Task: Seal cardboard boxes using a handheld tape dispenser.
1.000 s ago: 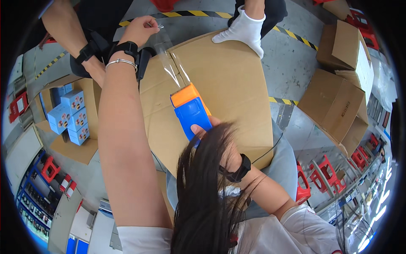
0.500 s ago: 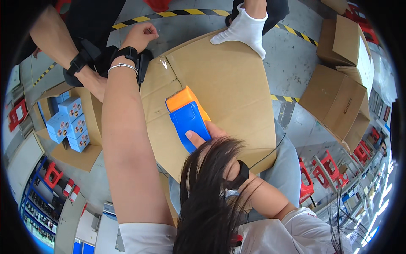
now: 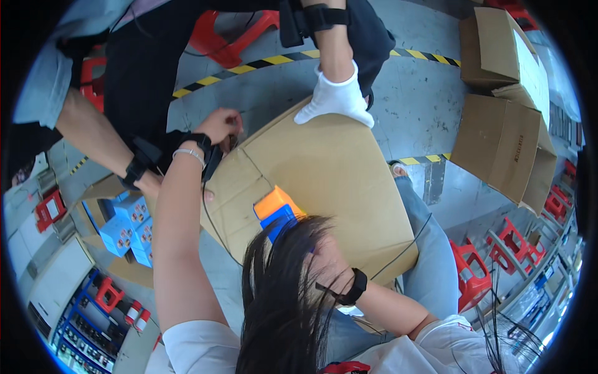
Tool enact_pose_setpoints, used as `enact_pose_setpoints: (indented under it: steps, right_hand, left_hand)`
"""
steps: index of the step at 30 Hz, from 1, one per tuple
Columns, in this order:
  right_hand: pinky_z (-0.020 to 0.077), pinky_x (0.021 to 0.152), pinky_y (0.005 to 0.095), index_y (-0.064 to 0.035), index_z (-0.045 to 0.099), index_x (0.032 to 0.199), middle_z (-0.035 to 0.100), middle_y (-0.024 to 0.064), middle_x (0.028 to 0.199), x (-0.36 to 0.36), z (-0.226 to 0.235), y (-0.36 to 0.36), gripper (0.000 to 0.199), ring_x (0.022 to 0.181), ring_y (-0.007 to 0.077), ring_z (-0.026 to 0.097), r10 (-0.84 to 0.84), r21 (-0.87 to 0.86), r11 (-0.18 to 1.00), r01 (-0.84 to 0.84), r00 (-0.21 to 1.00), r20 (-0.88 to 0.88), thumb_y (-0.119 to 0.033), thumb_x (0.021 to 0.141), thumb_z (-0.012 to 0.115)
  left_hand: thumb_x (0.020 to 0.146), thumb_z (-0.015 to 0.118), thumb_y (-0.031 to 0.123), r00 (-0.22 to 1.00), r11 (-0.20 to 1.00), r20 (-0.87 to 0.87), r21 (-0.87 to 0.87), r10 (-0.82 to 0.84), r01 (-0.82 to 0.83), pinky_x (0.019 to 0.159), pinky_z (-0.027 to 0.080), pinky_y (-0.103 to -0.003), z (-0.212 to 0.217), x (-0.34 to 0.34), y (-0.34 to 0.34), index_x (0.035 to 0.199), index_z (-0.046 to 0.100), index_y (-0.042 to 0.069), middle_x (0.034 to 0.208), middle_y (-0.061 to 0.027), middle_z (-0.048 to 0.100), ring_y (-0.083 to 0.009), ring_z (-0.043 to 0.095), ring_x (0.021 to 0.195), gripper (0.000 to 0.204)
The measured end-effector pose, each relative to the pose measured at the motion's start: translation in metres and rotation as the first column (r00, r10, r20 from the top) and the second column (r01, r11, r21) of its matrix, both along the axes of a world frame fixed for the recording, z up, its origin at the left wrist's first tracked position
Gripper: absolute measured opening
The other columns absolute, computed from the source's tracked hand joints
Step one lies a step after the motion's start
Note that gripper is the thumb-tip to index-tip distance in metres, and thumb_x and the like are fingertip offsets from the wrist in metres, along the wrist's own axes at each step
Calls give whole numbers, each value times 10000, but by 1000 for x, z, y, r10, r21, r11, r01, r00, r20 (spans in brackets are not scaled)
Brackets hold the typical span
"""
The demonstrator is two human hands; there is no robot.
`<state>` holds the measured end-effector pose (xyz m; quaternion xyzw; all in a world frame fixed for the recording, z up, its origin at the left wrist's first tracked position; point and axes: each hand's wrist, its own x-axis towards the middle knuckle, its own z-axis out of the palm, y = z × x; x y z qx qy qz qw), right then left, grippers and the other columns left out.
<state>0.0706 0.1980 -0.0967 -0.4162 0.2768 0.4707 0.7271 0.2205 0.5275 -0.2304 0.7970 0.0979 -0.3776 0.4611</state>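
Note:
A large brown cardboard carton lies in front of me with its closed side up. My right hand, partly behind hanging dark hair, grips an orange and blue tape dispenser over the carton's near half. The hair also hides the dispenser's lower part. At the carton's far left edge is my left hand, its fingers curled together; what they hold, if anything, does not show. A co-worker's white-gloved hand presses on the far edge. That person's other hand reaches the left side, partly behind my left forearm.
An open carton with light blue boxes stands at the left. Empty-looking brown cartons are stacked at the right. Red stools stand around, and yellow-black tape marks the floor. A thin dark cable hangs by the carton's left side.
The view has shifted, and the carton appears lower. The tape dispenser is now nearer me and more covered by hair. My left hand has come to the carton's far left edge.

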Motion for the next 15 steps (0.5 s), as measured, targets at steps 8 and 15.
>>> enact_pose_setpoints:
  steps: [8,15]
  right_hand:
    - [479,820,378,17,604,1001,656,120,862,45,21,-6,210,798,266,626,568,-387,816,-430,720,398,-152,885,556]
    - [488,852,386,25,563,1072,621,127,995,45,8,-4,227,898,249,612,32,186,980,-69,980,196,-115,896,536]
  left_hand:
    - [818,590,6,948,993,-319,-106,5,-41,569,446,-237,12,13,-12,883,590,45,748,1,592,-92,550,653,75]
    - [856,573,68,882,1000,-471,26,12,0,665,498,-259,21,22,-13,1015,574,34,859,-30,615,-139,605,759,163]
